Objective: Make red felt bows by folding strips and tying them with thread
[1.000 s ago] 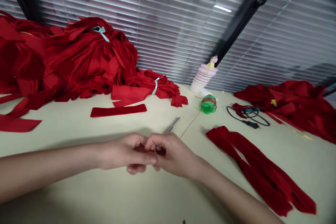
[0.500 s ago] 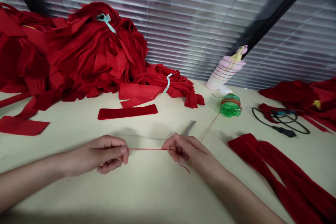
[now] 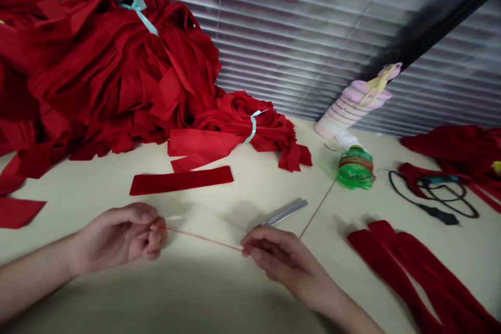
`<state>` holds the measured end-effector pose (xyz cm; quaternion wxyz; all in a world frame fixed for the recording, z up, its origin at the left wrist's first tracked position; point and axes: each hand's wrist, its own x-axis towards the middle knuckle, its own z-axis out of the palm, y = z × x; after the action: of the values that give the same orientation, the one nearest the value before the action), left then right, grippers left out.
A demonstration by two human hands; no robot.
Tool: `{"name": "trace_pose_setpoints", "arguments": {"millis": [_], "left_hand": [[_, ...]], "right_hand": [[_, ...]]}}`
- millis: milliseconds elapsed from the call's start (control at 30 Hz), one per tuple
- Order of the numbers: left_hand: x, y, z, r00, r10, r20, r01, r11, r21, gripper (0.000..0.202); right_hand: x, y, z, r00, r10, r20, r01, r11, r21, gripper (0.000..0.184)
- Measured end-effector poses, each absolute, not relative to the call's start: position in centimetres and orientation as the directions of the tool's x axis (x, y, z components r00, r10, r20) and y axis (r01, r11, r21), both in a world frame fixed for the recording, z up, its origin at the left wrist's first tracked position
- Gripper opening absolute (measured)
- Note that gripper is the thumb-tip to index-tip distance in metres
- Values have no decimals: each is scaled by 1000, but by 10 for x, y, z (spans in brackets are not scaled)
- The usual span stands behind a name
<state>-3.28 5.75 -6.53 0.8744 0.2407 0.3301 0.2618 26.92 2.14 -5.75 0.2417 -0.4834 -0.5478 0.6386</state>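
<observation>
From my head camera I look down at my two hands over a pale cream desk (image 3: 250,190). My left hand (image 3: 117,237) is curled, its fingertips pinching one end of a thin red thread (image 3: 201,237). My right hand (image 3: 277,266) pinches the other end between thumb and fingers. The thread runs almost side to side, dipping slightly toward my right, and it looks pulled straight just above the desk.

Just beyond my right hand lies a flat metal tool (image 3: 285,213), pointing away to the right. Farther out, a long red fabric strip (image 3: 180,180) lies flat, in front of a huge heap of red fabric strips (image 3: 109,62) and a bundle (image 3: 238,133) tied with pale blue ribbon (image 3: 252,129). To the right stand a green plastic bottle (image 3: 355,168) banded with rubber bands and a pink-and-white plastic stack (image 3: 352,107). A black cable (image 3: 430,198) and more red strips (image 3: 415,271) lie there too. Window blinds (image 3: 305,36) fill the background.
</observation>
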Motion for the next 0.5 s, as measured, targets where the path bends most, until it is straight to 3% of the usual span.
{"name": "trace_pose_setpoints", "arguments": {"millis": [100, 200, 333, 500], "left_hand": [[-33, 57, -65, 654, 637, -408, -294, 711, 638, 39], [-33, 57, -61, 670, 657, -344, -275, 651, 707, 46], [-31, 57, -58, 681, 677, -279, -251, 573, 780, 46], [-30, 52, -62, 642, 744, -186, -202, 398, 895, 39]], "right_hand": [[269, 20, -55, -406, 862, -304, 396, -134, -908, 28], [270, 20, -51, -392, 872, -292, 489, -71, -869, 31], [276, 22, -45, -291, 922, -254, 515, -73, -854, 36], [283, 23, -43, -56, 997, -56, 464, -24, -886, 43]]}}
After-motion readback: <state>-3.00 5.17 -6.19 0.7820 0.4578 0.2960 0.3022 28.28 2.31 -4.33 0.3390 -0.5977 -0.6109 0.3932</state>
